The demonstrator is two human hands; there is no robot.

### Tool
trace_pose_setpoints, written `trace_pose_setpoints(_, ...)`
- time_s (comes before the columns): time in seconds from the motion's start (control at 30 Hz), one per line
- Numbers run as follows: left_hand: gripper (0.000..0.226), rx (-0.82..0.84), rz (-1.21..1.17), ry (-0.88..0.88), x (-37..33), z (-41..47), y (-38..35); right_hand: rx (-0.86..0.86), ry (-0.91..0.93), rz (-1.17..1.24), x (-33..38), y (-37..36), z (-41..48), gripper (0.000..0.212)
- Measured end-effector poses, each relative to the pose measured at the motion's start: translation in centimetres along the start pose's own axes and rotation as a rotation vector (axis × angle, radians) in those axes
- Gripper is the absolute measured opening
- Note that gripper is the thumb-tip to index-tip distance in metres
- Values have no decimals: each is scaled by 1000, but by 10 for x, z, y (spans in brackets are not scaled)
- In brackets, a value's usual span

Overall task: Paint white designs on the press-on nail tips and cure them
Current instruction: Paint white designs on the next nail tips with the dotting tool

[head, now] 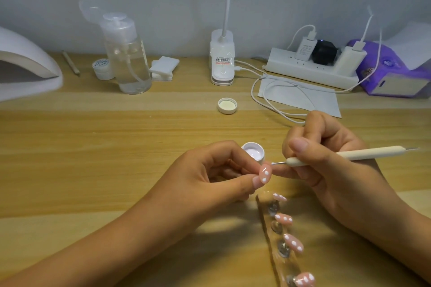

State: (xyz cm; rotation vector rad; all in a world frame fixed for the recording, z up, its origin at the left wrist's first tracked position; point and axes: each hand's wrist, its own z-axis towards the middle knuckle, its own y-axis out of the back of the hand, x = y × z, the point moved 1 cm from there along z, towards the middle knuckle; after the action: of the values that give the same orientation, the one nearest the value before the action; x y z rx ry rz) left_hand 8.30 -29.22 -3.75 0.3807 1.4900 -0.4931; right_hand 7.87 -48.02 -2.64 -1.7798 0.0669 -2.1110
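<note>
My left hand pinches a pink nail tip with three white dots between thumb and fingers. My right hand grips a cream dotting pen, its metal point just above and right of the held tip. Behind the fingers stands a small open pot of white gel. A clear holder strip runs toward the bottom edge, carrying several more pink nail tips with white dots. The white curing lamp sits at the far left.
The pot's lid lies upside down mid-table. At the back stand a pump bottle, a small jar, cotton pads, a desk lamp base, a power strip with cables, a paper sheet and a purple tissue pack.
</note>
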Motion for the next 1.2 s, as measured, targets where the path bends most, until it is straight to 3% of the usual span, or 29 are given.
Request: trace_pose_setpoints(1.2,6,-6,23,7,-1,0,-1,23,-13,-57,-1,0,-1,18)
